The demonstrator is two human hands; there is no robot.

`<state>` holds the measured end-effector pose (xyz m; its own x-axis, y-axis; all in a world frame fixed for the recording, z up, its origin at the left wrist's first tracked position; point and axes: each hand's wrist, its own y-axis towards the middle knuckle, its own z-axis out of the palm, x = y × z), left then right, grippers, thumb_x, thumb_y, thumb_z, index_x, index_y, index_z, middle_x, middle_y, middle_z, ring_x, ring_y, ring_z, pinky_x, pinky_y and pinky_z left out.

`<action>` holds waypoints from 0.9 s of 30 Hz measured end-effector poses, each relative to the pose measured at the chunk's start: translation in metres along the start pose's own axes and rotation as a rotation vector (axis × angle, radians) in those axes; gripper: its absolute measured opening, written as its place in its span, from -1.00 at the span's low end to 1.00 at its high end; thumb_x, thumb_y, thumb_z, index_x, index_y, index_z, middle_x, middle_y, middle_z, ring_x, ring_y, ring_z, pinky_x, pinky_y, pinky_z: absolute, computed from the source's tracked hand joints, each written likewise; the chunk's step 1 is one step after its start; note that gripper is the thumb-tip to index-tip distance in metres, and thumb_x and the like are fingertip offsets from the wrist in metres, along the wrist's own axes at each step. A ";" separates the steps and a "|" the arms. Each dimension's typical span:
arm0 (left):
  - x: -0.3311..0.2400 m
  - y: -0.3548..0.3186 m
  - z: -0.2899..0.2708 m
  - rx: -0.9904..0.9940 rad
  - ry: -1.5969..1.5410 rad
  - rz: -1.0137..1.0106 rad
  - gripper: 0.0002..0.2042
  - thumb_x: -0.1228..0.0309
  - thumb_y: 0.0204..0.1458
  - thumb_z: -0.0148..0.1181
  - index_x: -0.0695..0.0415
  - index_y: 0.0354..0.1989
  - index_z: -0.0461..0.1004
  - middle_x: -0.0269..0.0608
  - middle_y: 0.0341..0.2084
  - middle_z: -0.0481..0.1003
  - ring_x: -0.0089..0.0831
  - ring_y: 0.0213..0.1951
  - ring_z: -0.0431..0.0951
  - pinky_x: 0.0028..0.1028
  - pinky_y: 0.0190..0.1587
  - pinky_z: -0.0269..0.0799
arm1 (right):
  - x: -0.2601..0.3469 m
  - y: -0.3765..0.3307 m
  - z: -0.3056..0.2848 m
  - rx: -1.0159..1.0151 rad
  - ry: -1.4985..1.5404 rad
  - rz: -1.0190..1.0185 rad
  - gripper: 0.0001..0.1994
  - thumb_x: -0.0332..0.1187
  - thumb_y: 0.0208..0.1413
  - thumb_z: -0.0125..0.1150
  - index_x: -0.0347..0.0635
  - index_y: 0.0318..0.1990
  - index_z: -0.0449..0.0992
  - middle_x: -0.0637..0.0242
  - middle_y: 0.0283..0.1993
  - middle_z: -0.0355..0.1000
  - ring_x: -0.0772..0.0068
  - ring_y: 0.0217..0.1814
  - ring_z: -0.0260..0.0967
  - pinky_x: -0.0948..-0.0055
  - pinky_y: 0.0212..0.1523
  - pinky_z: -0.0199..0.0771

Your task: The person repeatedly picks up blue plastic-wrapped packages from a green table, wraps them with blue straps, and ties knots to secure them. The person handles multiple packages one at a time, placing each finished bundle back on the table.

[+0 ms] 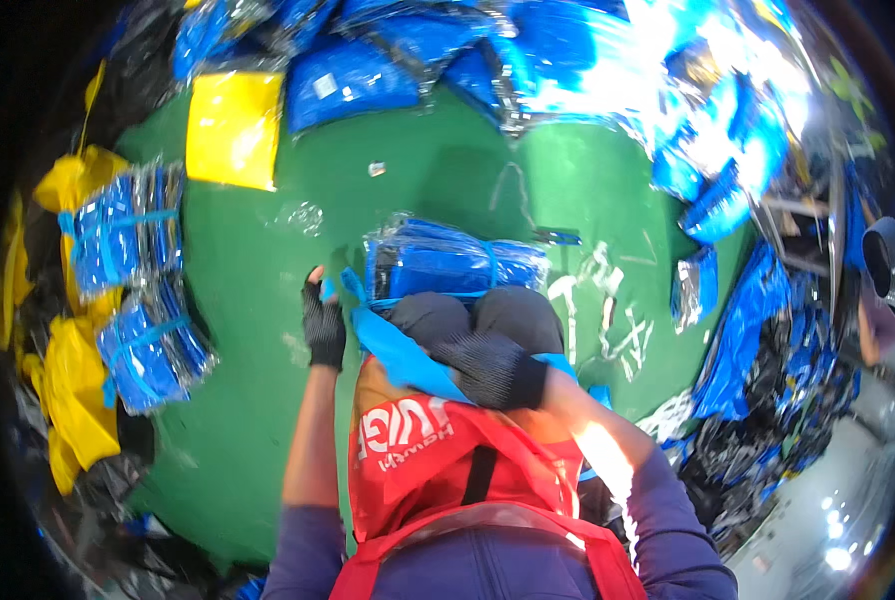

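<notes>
A bundle of blue plastic-wrapped packets [423, 262] lies on the green floor against my knees, with a light blue strap around it. My right hand [493, 370], in a dark fingerless glove, is closed over my lap on a wide length of light blue strap [393, 345]. That strap runs from the bundle's left end down to this hand. Left of the bundle, my left hand [324, 325] wears a similar glove. A small bit of light blue strap shows between its thumb and fingers. The fingers of my right hand are partly hidden.
Two strapped blue bundles [143, 345] sit at the left beside yellow sheets [83, 400]. A yellow packet [233, 130] and blue packets [353, 85] line the far side. White scraps [603, 275] and a small blue packet [696, 288] lie to the right, near a heap of dark wrapping [758, 450].
</notes>
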<state>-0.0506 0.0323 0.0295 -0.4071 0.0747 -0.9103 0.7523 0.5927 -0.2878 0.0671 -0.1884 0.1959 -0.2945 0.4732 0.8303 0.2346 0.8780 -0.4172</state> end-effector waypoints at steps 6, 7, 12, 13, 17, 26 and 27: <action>-0.114 -0.067 0.007 0.574 0.493 0.729 -0.77 0.31 -0.02 0.03 0.15 -0.25 0.49 -0.04 -0.25 0.45 -0.17 -0.18 0.44 -0.33 -0.08 0.31 | -0.052 -0.130 -0.012 -0.090 0.298 0.051 -0.64 -0.21 0.17 -0.13 -0.27 0.00 0.33 0.16 0.06 0.30 0.35 0.02 0.27 0.38 0.08 0.22; -0.117 -0.068 0.012 0.635 0.404 0.668 -0.76 0.31 -0.02 0.03 0.16 -0.25 0.48 -0.03 -0.26 0.46 -0.15 -0.19 0.45 -0.32 -0.09 0.32 | -0.081 -0.119 -0.018 -0.459 0.280 0.201 -0.69 -0.26 0.15 -0.11 -0.25 -0.05 0.35 0.14 -0.05 0.36 0.30 -0.05 0.32 0.37 -0.02 0.29; -0.098 -0.064 0.024 0.966 0.367 0.176 -0.71 0.28 -0.01 0.03 0.25 -0.24 0.46 0.03 -0.32 0.48 -0.08 -0.25 0.46 -0.31 -0.17 0.35 | -0.254 -0.054 -0.036 -0.659 -0.569 0.635 -0.40 -0.42 -0.16 0.06 -0.09 0.16 0.15 0.13 0.20 0.14 0.12 0.24 0.05 0.27 0.20 0.08; -0.094 -0.064 0.023 1.070 0.362 0.038 -0.66 0.19 -0.03 0.04 0.21 -0.22 0.47 0.06 -0.37 0.48 -0.07 -0.25 0.47 -0.32 -0.18 0.36 | -0.281 -0.051 -0.031 -0.610 -0.640 0.681 -0.39 -0.43 -0.17 0.07 -0.11 0.17 0.14 0.12 0.21 0.11 0.13 0.27 0.01 0.26 0.21 0.05; -0.092 -0.061 0.015 1.333 1.171 0.296 -0.74 0.19 -0.03 0.01 0.02 -0.25 0.50 0.00 -0.42 0.49 -0.08 -0.36 0.50 -0.23 -0.25 0.40 | -0.334 -0.039 -0.008 -0.591 -0.708 0.739 -0.50 -0.37 -0.12 0.08 -0.15 0.07 0.19 0.15 0.01 0.29 0.15 0.10 0.23 0.12 0.07 0.18; -0.091 -0.051 0.103 0.354 0.864 1.010 -0.77 0.26 -0.09 0.10 0.13 -0.33 0.40 -0.08 -0.30 0.40 -0.08 -0.29 0.41 -0.18 -0.17 0.28 | -0.284 -0.045 0.001 -1.172 0.127 0.851 -0.74 -0.27 0.03 -0.01 -0.21 -0.17 0.28 0.09 -0.20 0.41 0.11 -0.15 0.40 0.14 -0.24 0.37; -0.085 -0.052 0.113 0.300 0.777 1.075 -0.77 0.26 -0.11 0.12 0.14 -0.34 0.39 -0.09 -0.34 0.40 -0.08 -0.31 0.40 -0.18 -0.18 0.26 | -0.266 -0.049 0.004 -1.255 0.101 0.751 -0.79 -0.29 0.05 -0.03 -0.21 -0.23 0.28 0.06 -0.31 0.43 0.19 -0.21 0.43 0.26 -0.31 0.38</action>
<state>0.0030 -0.0957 0.0881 0.3375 0.8731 -0.3519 0.9225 -0.2325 0.3081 0.1302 -0.3571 -0.0063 0.3103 0.7280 0.6113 0.9505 -0.2294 -0.2093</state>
